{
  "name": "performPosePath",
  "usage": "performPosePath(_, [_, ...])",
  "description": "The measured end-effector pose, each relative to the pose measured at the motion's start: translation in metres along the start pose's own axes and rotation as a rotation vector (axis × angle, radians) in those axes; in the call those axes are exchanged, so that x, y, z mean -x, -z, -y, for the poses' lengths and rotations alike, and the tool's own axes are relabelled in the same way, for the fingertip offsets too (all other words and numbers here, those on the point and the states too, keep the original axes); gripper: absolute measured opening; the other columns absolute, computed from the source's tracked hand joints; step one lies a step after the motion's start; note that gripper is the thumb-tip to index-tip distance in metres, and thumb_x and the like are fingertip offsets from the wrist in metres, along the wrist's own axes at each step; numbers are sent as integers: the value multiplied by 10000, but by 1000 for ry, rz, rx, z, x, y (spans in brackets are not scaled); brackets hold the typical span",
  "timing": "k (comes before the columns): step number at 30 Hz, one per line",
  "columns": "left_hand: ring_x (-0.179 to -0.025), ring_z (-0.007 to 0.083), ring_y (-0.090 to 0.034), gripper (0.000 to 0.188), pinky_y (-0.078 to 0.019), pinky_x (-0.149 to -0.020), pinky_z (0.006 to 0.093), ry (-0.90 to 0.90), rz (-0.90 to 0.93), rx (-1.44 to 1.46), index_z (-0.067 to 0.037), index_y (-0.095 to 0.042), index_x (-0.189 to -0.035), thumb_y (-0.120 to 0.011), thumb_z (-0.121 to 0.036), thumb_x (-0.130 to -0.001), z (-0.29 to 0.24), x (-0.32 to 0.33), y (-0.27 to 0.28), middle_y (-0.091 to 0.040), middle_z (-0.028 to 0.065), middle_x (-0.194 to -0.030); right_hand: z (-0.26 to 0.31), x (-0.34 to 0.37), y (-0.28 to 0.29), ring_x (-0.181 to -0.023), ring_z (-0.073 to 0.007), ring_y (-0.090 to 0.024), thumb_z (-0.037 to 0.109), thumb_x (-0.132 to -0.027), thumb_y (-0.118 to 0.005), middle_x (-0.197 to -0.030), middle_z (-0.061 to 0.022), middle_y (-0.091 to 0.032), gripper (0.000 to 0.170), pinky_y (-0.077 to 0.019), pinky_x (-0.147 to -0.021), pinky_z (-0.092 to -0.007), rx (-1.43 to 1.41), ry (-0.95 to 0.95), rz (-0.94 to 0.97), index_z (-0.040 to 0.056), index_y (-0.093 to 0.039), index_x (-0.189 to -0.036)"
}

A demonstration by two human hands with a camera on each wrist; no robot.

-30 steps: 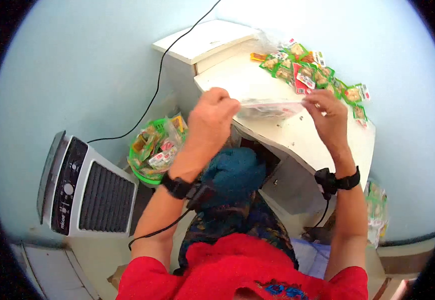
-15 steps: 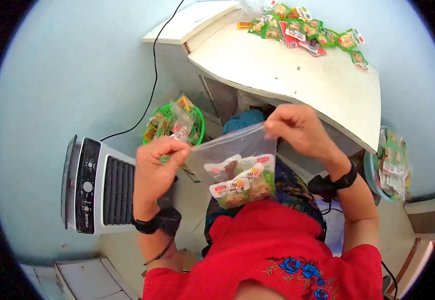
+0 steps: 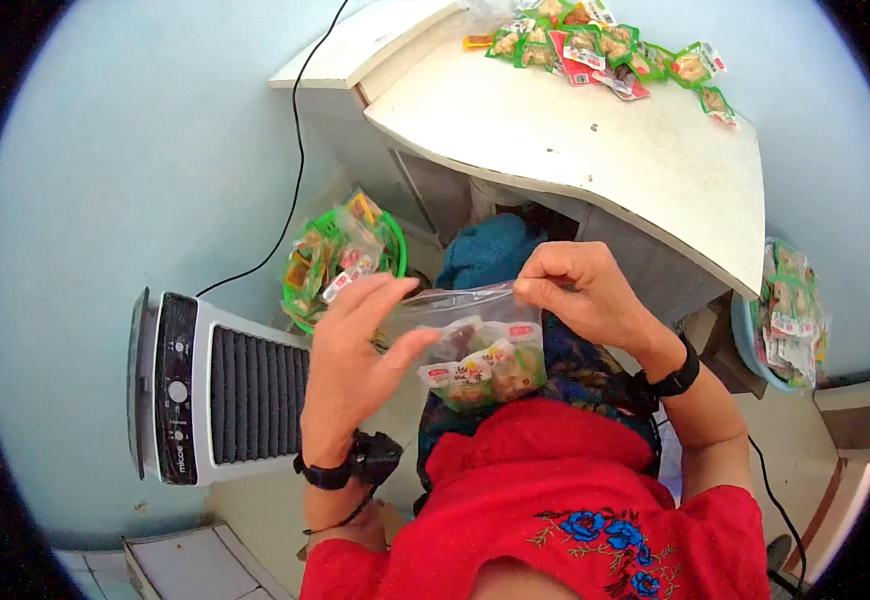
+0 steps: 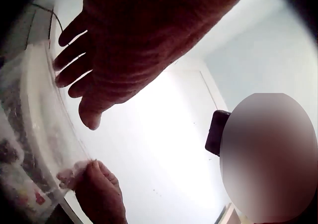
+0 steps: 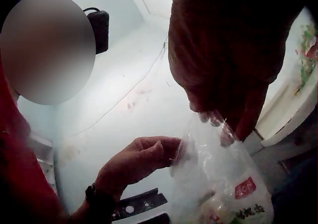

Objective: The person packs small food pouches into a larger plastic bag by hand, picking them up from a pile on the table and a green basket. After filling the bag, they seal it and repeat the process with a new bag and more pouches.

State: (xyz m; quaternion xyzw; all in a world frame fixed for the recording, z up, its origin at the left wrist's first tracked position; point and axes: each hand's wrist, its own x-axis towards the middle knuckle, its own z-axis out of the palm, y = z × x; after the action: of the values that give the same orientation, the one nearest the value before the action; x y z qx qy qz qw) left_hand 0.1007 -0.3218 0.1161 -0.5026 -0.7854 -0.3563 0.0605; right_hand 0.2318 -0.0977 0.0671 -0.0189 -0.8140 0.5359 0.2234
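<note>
A clear zip-top bag [image 3: 475, 303] hangs over the lap, with several printed food packets [image 3: 470, 382] inside. Its upper right corner is pinched between thumb and fingers of my right hand [image 3: 595, 295]. My left hand [image 3: 350, 350] is at the bag's upper left side, fingers extended and thumb apart from them. In the left wrist view, the left hand [image 4: 124, 50] has its fingers spread beside the bag's top edge [image 4: 64, 110]. The right wrist view shows the right hand [image 5: 223, 60] above the bag [image 5: 213, 159], its fingertips on the plastic.
Loose packets [image 3: 615, 45] lie along the back of the white desk [image 3: 575, 140]. A green basket [image 3: 402, 250] of packets stands on the left, beyond an air cooler [image 3: 255, 390]. More packets fill a light blue basin [image 3: 745, 335] on the right. A black cord [image 3: 298, 150] runs along the wall.
The bag has come down from over the desk to the lap. My left hand pinched its upper left corner half a second ago; those fingers have since straightened. The right hand still pinches.
</note>
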Motion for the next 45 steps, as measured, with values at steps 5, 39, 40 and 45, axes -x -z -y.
performPosePath(5, [-909,331,-638,236,-502,-858,403,-169,55,44,-29,-680,-933,-778,-130,-744,-3,-5,-19,-660,141,-936,14,10,1,-609,-175,-598,103,-840,-702,-707,-96,-625,107,-471,-564,-303,80,139,-5,4,-674,-815])
performPosePath(39, [-716,309,-613,112,-483,-656,375,1,119,91,1,-648,-790,-739,-57,-759,-18,28,24,-625,118,-744,25,39,-1,-629,-159,-608,121,-798,-745,-719,-73,-643,94,-472,-562,-294,-36,109,68,34,-711,-806])
performPosePath(40, [-708,309,-616,113,-484,-650,370,46,130,93,6,-649,-786,-741,-53,-758,-15,31,30,-630,119,-745,24,39,-2,-625,-158,-606,120,-797,-745,-714,-71,-643,91,-471,-561,-294,-50,112,64,35,-712,-804])
performPosePath(45, [-783,313,-640,137,-504,-740,374,76,-45,-69,-7,-669,-858,-743,-50,-753,-16,38,43,-648,125,-797,28,37,-8,-623,-174,-612,127,-795,-749,-708,-76,-641,94,-469,-558,-302,-29,94,58,41,-714,-804])
